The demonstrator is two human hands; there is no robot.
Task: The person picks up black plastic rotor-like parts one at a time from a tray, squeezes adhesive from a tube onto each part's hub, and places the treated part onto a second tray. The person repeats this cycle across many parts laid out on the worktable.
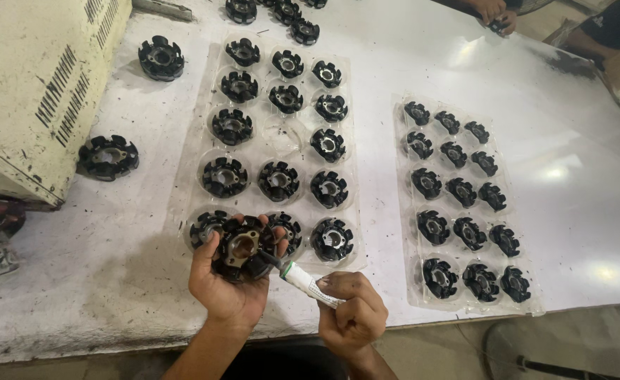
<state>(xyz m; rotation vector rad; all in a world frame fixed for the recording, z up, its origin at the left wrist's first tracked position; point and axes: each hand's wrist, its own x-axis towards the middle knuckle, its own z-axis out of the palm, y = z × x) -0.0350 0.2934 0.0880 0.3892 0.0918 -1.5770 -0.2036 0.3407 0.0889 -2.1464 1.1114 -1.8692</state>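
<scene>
My left hand holds a black ring-shaped part with radial teeth and a metal hub, face up, just above the near end of a clear plastic tray. My right hand grips a white marker pen whose dark tip touches the part's right edge. The tray holds several more of the same black parts in round pockets; one middle pocket is empty.
A second clear tray filled with smaller black parts lies to the right. Loose parts sit at the left and far left. A cream metal machine housing stands at left. Another person's hand works at the far edge.
</scene>
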